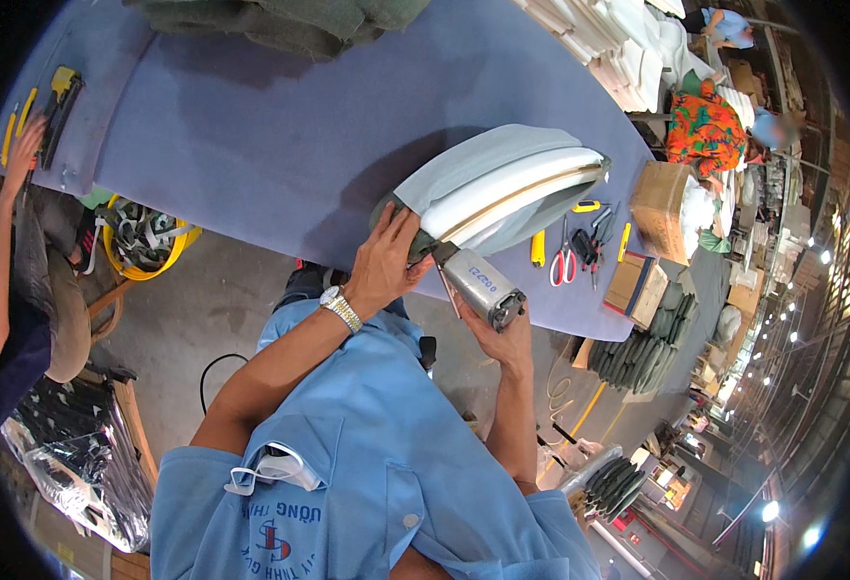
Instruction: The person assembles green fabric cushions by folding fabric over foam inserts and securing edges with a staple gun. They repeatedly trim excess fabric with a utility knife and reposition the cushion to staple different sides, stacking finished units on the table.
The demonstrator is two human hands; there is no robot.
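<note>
Close to the table's front edge, a padded seat cushion [502,188] stands tilted, with pale grey fabric, white foam and a thin tan board edge showing. My left hand [386,256] is closed on its near left end, fingers pressing dark green cloth against the edge. In my right hand [504,333] is a silver air staple gun [483,285], gripped by its handle. The gun's nose meets the cushion's near end, right beside my left fingertips. Whether the nose presses on the cloth cannot be made out.
On the blue-grey table [251,145] lie red-handled scissors [563,263], yellow cutters [538,248] and pliers [594,242]. Cardboard boxes [659,208] stand right. Dark green cloth [280,19] lies at the back. A co-worker's hand [24,145] is far left, above a yellow basket [140,275].
</note>
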